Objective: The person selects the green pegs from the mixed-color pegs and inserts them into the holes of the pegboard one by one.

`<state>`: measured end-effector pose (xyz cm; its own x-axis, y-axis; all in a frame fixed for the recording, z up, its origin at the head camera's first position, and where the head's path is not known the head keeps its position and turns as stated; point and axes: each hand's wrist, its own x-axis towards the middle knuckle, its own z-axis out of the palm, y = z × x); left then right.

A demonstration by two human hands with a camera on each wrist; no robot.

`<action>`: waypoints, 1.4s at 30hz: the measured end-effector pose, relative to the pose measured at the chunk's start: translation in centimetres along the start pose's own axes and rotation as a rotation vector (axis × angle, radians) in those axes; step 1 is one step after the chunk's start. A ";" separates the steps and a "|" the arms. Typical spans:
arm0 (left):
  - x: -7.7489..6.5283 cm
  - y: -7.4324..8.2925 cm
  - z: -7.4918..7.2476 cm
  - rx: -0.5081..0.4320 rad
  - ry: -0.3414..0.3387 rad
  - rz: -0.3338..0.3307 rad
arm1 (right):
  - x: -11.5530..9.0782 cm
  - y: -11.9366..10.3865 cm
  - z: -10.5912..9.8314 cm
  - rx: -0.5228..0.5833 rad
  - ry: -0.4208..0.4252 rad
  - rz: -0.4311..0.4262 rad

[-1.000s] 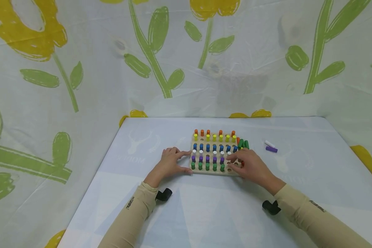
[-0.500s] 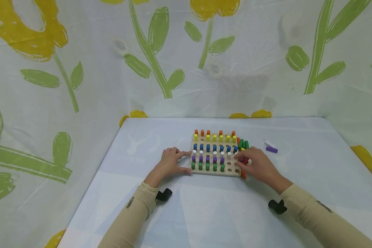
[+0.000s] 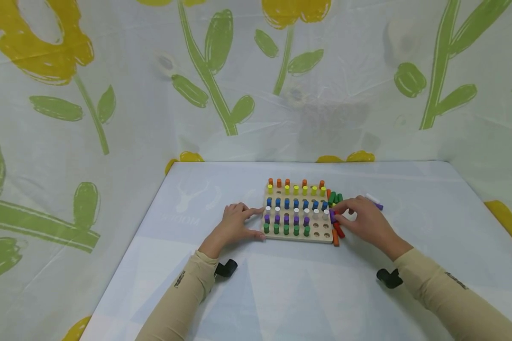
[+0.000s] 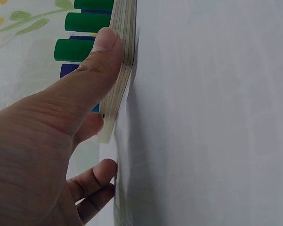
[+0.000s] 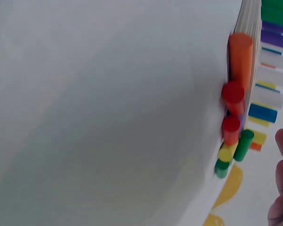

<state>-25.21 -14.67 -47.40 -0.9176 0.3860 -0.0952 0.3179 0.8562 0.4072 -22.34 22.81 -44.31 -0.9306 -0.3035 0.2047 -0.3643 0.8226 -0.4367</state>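
Head view: left hand (image 3: 233, 226), thumb and forefinger spread apart, touching left edge of pegboard (image 3: 321, 230). Right hand (image 3: 365, 222) beside pegboard's right edge, fingertips at purple peg (image 3: 333, 216) there; whether clamped, cannot tell. Red pegs (image 3: 339, 230) right of pegboard.

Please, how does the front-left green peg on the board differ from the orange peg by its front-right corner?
The green peg stands upright in the board; the orange peg lies beside it. The green peg is nearer the left hand, the orange peg the right hand. Both are cylinders.
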 end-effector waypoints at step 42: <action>-0.1 0.0 -0.1 -0.001 -0.002 0.005 | 3.7 3.7 0.3 -0.069 -0.235 0.214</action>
<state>-25.16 -14.71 -47.31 -0.9154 0.3912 -0.0954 0.3224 0.8540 0.4084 -27.12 24.56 -45.39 -0.9714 -0.2168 -0.0970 -0.1641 0.9079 -0.3858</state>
